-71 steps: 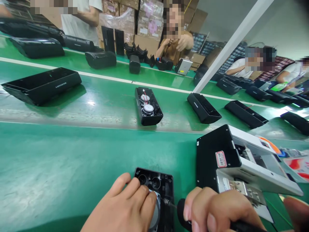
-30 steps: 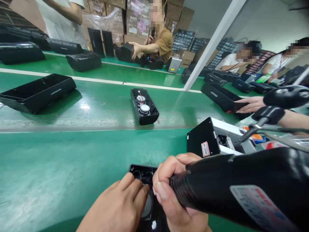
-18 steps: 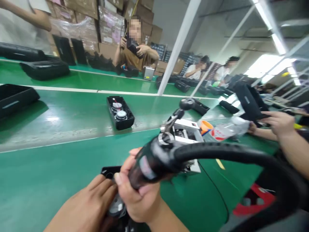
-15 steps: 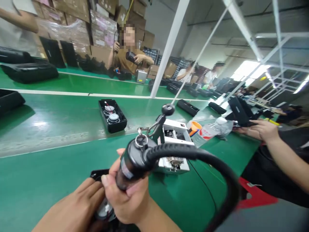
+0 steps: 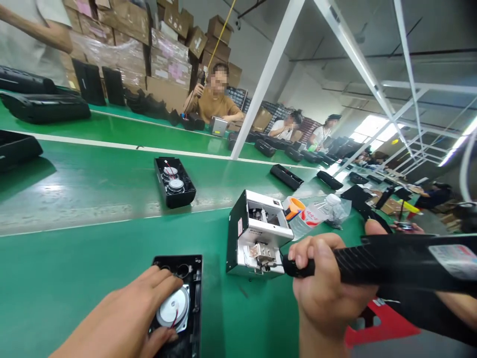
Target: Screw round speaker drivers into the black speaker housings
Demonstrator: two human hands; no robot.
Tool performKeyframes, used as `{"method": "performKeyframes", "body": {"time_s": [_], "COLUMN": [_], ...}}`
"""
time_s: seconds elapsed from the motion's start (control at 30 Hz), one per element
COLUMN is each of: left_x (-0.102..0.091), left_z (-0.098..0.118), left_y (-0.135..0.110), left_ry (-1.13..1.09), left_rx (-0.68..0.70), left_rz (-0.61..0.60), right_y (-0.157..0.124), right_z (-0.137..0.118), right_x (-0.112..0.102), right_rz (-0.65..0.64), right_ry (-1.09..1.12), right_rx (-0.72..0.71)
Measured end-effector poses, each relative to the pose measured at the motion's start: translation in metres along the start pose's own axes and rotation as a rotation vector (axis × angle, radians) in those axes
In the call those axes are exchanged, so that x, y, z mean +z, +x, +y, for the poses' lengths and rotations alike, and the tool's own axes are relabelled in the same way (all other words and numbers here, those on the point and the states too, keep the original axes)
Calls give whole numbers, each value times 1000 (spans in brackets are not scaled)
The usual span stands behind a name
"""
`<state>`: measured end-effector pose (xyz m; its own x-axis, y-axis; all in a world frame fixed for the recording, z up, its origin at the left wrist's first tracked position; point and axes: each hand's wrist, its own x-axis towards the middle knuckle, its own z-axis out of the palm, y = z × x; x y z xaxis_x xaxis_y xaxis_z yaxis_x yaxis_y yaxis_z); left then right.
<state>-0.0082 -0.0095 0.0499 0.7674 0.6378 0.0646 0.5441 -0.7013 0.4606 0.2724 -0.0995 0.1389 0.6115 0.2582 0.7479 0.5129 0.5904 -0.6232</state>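
My left hand (image 5: 124, 311) is closed on a round speaker (image 5: 174, 306) with a silver back and a red wire. That speaker sits in a black speaker housing (image 5: 197, 286) on the green bench, and my hand covers part of both. In my right hand (image 5: 328, 286) is a black electric screwdriver (image 5: 398, 261), held nearly level with its tip pointing left. The tip is at the metal pick-up block (image 5: 263, 252) on the front of a white and black screw feeder (image 5: 270, 231). Whether a screw is on the tip is too small to tell.
Behind the feeder are a plastic bottle (image 5: 315, 214) and an orange tape roll (image 5: 295, 205). Another open housing with two speakers (image 5: 179, 196) lies on the conveyor. A white post (image 5: 261, 94) rises beyond. A red stool (image 5: 383, 325) is at lower right. Co-workers sit across and to the right.
My right hand has swung the electric screwdriver from upright over the near housing to the right, down to the screw feeder. My left hand stays at the housing, where more of the speaker shows.
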Motion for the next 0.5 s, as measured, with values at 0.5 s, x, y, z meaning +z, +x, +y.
{"method": "performKeyframes", "body": {"time_s": [0.5], "left_x": [-3], "left_z": [6], "left_y": [-3], "left_ry": [-76], "left_rx": [-103], "left_rz": [-53], "right_y": [-13], "right_z": [20], "right_x": [-3], "right_rz": [-125], "right_ry": [-22], "right_rx": [-15]}}
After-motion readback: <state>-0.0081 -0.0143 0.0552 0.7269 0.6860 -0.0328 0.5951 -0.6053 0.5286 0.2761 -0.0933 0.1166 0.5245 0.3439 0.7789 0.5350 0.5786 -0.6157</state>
